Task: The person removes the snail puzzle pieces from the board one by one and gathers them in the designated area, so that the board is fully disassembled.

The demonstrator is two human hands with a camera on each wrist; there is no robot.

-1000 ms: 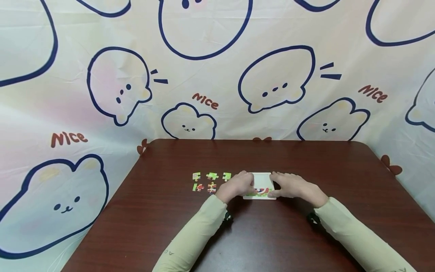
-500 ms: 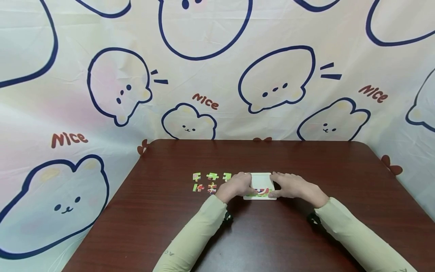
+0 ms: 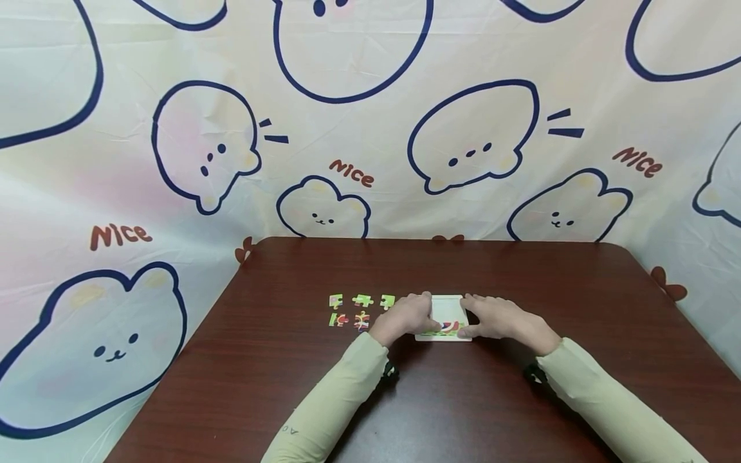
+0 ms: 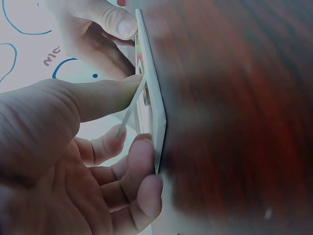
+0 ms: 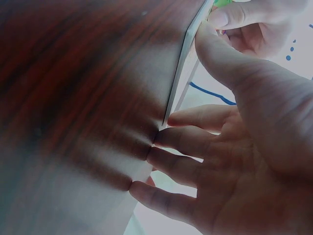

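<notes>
A white puzzle tray (image 3: 449,311) lies on the table between both hands, with a strip of colourful assembled pieces (image 3: 448,329) along its near side. My left hand (image 3: 405,317) is at the tray's left edge. Its thumb and a fingertip pinch a thin puzzle piece (image 4: 130,110), seen edge-on and tilted over the tray in the left wrist view; the piece's picture is hidden. My right hand (image 3: 499,317) rests along the tray's right side. There its thumb touches the rim (image 5: 188,46), and its straight, spread fingers reach down to the tabletop.
Several loose puzzle pieces (image 3: 363,301), green and red, lie in two rows left of the tray, partly behind the left hand. The brown table (image 3: 451,399) extends to a cartoon-printed cloth (image 3: 393,141) at the back.
Both hands stay at the tray, and the left fingers shift slightly over its left edge. The loose pieces have not moved.
</notes>
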